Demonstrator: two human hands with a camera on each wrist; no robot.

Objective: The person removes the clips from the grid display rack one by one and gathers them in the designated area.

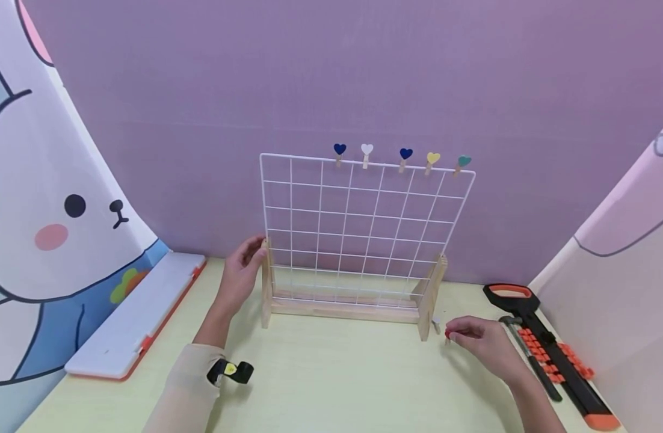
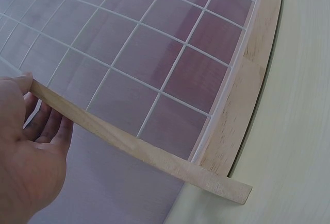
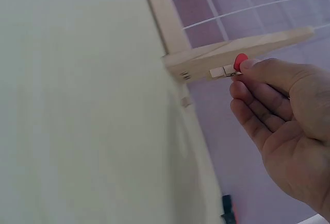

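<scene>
My left hand [image 1: 242,267] holds the top of the left wooden post [image 2: 129,152] of a stand, thumb on one side and fingers on the other. A white wire grid [image 2: 161,91] stands upright in this stand. Several small heart clothespins sit along its top wire: a white one [image 1: 366,150], a yellow one [image 1: 432,158], a green one [image 1: 464,161] and dark blue ones [image 1: 405,154]. Between thumb and fingertips, my right hand [image 1: 485,346] pinches a red-topped clothespin [image 3: 240,62], its wooden legs pointing away, beside the right post [image 1: 432,297].
At the left lies a long white case [image 1: 142,313] with orange latches. A hammer [image 1: 542,373] and a black saw-like tool [image 1: 559,355] with orange parts lie at the right. A small grey piece [image 1: 437,325] rests by the right post. A purple backdrop [image 1: 331,72] rises behind the grid.
</scene>
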